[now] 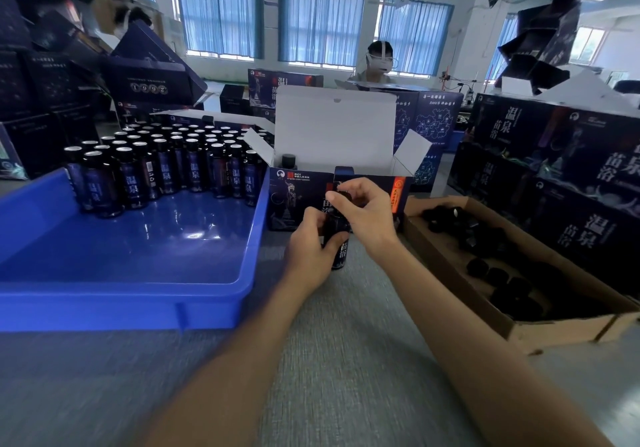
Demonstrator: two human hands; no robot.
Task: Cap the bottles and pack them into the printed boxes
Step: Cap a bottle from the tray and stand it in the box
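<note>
Head view: left hand (309, 251) grips the bottle (338, 238); right hand (367, 211) apparently pinches its cap (343, 193).

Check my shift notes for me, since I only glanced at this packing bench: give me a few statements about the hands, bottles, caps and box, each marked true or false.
1. The left hand grips a dark bottle around its body. True.
2. The right hand rests empty on the table. False: its fingers are at the top of the held bottle, on a black cap.
3. The loose caps lie in the blue tray. False: they lie in a cardboard tray on the right.
4. The printed box behind the hands stands with its lid open. True.
5. The blue tray holds uncapped bottles grouped at its far end. True.
</note>
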